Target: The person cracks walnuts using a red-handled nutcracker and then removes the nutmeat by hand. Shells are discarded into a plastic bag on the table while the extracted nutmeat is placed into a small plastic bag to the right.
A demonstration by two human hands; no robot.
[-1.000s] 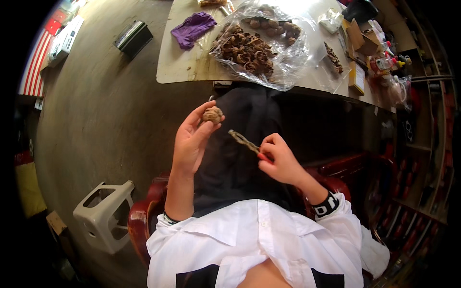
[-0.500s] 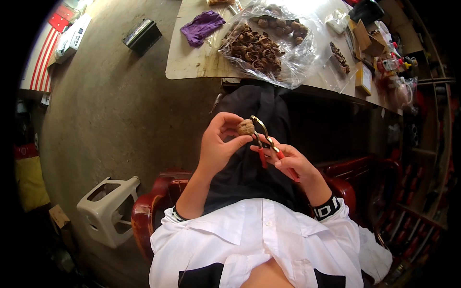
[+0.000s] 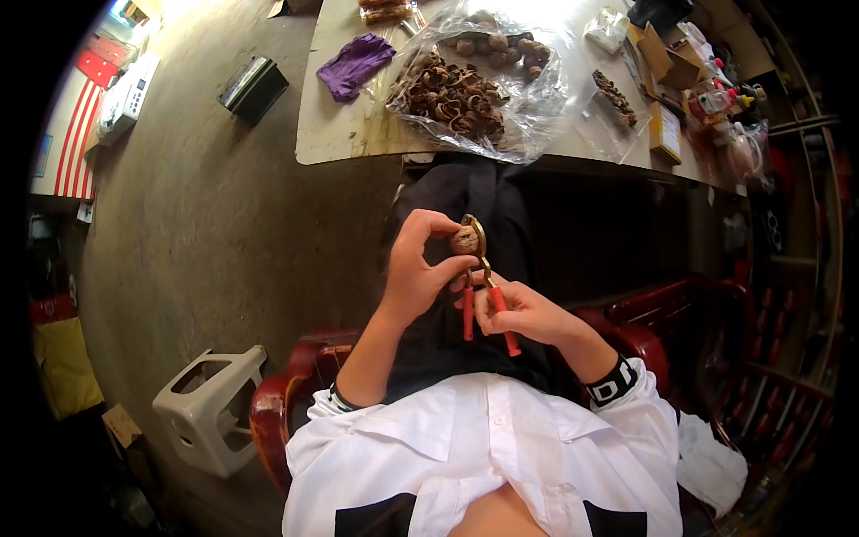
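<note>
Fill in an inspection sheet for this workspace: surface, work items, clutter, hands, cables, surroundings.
Surface: pale table, stained near its front edge.
Work items: one walnut at the metal head of a red-handled cracker, above the lap.
Clutter: clear plastic on the table with broken shells and whole walnuts; crumpled purple item, glove or cloth unclear.
Hands: left hand pinches the walnut; right hand holds the cracker by its handle end.
Cables: nothing seen.
Surroundings: beige stool and dark box-shaped object on the floor at left.
</note>
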